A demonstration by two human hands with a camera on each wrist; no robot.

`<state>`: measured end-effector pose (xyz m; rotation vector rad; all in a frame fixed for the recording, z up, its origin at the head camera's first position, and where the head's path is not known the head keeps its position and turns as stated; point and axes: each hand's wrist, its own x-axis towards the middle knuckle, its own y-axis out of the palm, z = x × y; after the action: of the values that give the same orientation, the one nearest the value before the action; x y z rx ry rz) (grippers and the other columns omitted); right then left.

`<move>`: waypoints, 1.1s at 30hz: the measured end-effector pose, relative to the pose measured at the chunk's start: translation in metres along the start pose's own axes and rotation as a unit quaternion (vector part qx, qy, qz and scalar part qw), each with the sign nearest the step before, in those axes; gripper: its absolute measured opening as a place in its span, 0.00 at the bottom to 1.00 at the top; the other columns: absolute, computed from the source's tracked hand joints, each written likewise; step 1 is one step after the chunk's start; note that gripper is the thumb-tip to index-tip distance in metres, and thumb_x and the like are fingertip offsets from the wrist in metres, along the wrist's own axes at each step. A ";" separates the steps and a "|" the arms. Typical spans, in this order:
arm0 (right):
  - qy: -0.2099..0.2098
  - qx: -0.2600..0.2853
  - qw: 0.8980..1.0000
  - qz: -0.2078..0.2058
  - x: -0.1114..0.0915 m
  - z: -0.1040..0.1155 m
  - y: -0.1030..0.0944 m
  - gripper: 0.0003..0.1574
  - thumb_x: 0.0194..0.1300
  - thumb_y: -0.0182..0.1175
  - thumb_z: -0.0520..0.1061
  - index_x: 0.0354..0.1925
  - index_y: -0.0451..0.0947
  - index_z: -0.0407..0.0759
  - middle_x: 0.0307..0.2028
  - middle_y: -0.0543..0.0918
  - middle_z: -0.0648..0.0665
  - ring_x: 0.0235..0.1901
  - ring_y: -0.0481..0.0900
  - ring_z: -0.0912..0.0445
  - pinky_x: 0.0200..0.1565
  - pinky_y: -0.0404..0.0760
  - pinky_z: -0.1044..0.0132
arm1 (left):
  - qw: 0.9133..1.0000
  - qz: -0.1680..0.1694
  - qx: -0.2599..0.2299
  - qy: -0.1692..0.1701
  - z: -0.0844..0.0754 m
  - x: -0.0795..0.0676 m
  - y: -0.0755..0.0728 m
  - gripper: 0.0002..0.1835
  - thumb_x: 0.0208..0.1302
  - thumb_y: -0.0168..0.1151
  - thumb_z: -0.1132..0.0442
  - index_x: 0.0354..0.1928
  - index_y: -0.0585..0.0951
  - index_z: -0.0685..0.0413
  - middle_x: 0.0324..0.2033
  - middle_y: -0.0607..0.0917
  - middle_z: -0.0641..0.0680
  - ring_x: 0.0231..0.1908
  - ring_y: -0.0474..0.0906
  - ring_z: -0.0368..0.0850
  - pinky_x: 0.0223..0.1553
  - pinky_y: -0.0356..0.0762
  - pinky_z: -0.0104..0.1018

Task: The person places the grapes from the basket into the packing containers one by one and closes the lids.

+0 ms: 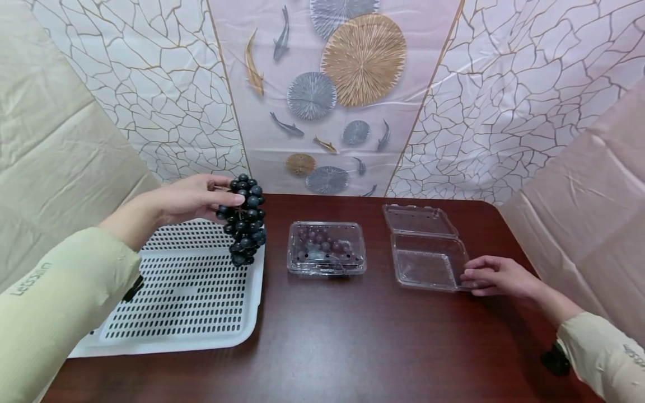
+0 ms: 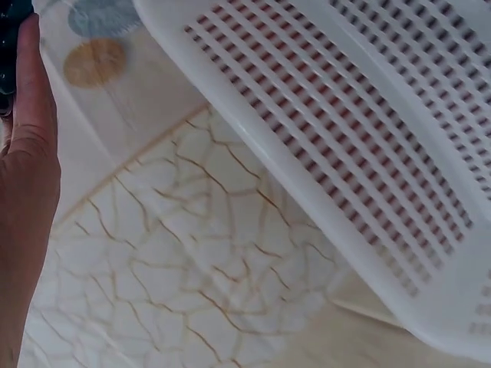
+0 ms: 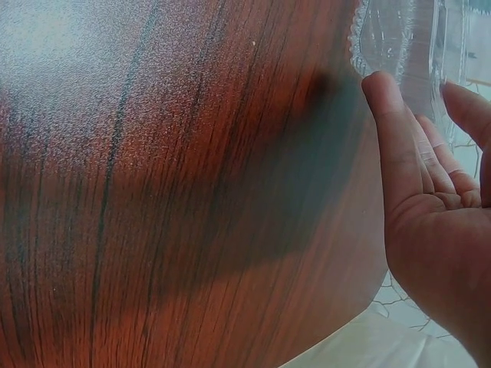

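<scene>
White plastic tray, rectangular and perforated [image 1: 181, 343], at far left on the dark red-brown wood-grain counter [image 1: 342, 336]. Held above its right edge, a dense bunch of round black grapes [image 1: 246, 228], pinched near the top by the left hand [image 1: 188, 198]. Likely risk: berries dropping from too hard a squeeze, or the bunch slipping from too loose a hold. Farther right, 1 closed clear plastic box [image 1: 327, 271], with dark reddish grapes [image 1: 322, 244] inside, apart from both hands. At right, 1 open clear plastic clamshell [image 1: 428, 268], lid [image 1: 420, 219] laid back, near-right rim seemingly pinched by the right hand [image 1: 499, 277]. Possible trouble there: skidding from a sideways tug.
</scene>
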<state>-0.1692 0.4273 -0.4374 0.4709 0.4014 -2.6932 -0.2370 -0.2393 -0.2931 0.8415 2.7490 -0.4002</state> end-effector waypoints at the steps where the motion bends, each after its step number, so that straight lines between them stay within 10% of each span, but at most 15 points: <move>1: 0.001 0.000 1.000 0.000 0.000 0.000 0.000 0.10 0.82 0.55 0.35 0.57 0.75 0.32 0.49 0.91 0.46 0.46 0.91 0.56 0.48 0.92 0.55 | 1.000 0.005 -0.002 0.004 -0.003 0.004 0.004 0.41 0.79 0.60 0.63 0.82 0.50 0.71 0.73 0.71 0.68 0.55 0.84 0.44 0.62 0.83 0.53; 6: 0.001 -0.004 1.000 0.001 0.000 0.001 0.001 0.11 0.82 0.55 0.35 0.58 0.74 0.30 0.49 0.91 0.45 0.46 0.91 0.56 0.48 0.92 0.54 | 0.999 0.027 -0.013 0.012 -0.017 0.025 0.024 0.32 0.79 0.60 0.65 0.77 0.62 0.71 0.59 0.85 0.61 0.54 0.87 0.50 0.59 0.86 0.50; 14: -0.001 -0.008 1.000 -0.006 0.001 0.000 0.002 0.13 0.82 0.57 0.36 0.58 0.73 0.28 0.49 0.91 0.44 0.45 0.91 0.56 0.48 0.92 0.54 | 0.999 0.043 0.020 0.007 -0.038 0.057 0.058 0.48 0.76 0.63 0.58 0.85 0.46 0.64 0.83 0.54 0.66 0.73 0.69 0.63 0.64 0.82 0.54; 26: -0.009 0.003 1.000 0.009 0.004 0.001 0.000 0.14 0.82 0.55 0.35 0.59 0.72 0.26 0.49 0.91 0.45 0.46 0.91 0.55 0.47 0.92 0.54 | 0.997 0.067 0.008 0.021 -0.059 0.096 0.113 0.46 0.74 0.66 0.60 0.84 0.52 0.63 0.81 0.59 0.62 0.71 0.72 0.58 0.64 0.82 0.56; 33: -0.001 -0.007 1.000 -0.005 0.005 0.002 0.001 0.18 0.82 0.56 0.37 0.60 0.69 0.23 0.50 0.91 0.42 0.46 0.91 0.55 0.48 0.91 0.54 | 0.996 0.077 -0.019 0.032 -0.075 0.113 0.140 0.45 0.74 0.68 0.62 0.84 0.54 0.63 0.74 0.70 0.61 0.45 0.78 0.45 0.58 0.87 0.52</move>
<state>-0.1735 0.4238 -0.4379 0.4621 0.4230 -2.6984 -0.2583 -0.0457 -0.2838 1.0659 2.7155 -0.2939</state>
